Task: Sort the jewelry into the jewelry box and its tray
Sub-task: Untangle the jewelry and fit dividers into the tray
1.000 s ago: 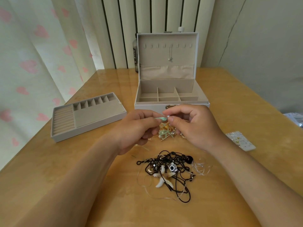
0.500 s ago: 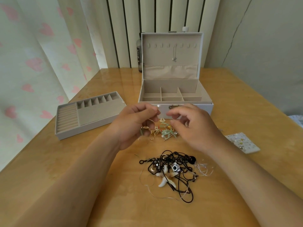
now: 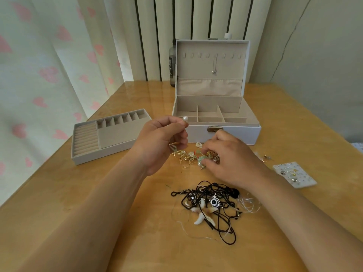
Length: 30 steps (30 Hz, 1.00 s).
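Barely begun, by my reading: one necklace [image 3: 214, 65] hangs from a hook in the lid of the box [image 3: 222, 132], while its compartments and the tray [image 3: 117, 134] show nothing in them. Left to sort on the table [image 3: 98, 193] are the earring pile [image 3: 186, 158] just before the box, the cord tangle [image 3: 214, 203] nearer the person, and the stud card [image 3: 294, 174] off to the right. The left hand [image 3: 161, 144] pinches a pearl [image 3: 185, 119], small, round and white, raised above the pile between tray and box. The right hand [image 3: 229, 161] curls down into the pile; whether it grips anything I cannot tell.
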Motion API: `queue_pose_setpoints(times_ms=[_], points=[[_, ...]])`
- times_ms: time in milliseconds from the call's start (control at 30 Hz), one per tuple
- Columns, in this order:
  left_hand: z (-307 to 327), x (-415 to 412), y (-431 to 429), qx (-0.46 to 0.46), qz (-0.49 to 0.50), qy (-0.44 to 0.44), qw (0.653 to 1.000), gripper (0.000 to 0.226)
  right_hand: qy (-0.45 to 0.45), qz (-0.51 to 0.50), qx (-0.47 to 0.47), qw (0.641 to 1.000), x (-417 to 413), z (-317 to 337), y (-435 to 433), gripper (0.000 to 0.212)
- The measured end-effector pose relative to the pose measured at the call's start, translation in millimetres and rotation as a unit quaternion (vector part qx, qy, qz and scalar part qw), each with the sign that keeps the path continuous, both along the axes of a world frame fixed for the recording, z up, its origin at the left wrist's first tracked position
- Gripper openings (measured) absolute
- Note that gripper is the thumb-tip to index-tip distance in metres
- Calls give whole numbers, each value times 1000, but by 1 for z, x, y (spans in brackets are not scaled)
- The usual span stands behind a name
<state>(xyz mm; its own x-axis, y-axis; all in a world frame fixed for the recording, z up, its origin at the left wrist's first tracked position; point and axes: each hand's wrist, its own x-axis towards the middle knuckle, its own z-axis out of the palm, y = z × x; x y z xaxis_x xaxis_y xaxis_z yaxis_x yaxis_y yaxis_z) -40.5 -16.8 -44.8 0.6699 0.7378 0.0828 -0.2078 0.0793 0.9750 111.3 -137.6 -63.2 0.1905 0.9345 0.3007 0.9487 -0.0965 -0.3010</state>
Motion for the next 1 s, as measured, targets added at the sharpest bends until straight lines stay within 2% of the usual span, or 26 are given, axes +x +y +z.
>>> queue_pose_setpoints(times_ms=[133,300,500,700,833,1000], points=[[2,0,-2,-19,-11,-4,1000,15,-25,6,-12,1000,0,-4,3,14],[4,-1,-3,-20,-9,1,1000,15,149,-8,73,986,6,4,1,8],[4,-1,-7,-18,-43,6,999,18,378,22,172,909,16,25,-10,11],[5,-2,-15,-3,-123,-3,992,5,527,43,159,834,14,27,-12,13],[5,0,-20,-21,-163,-27,986,9,532,58,117,837,12,25,-11,13],[2,2,-22,-13,-137,-16,990,11,511,53,96,853,8,22,-11,16]])
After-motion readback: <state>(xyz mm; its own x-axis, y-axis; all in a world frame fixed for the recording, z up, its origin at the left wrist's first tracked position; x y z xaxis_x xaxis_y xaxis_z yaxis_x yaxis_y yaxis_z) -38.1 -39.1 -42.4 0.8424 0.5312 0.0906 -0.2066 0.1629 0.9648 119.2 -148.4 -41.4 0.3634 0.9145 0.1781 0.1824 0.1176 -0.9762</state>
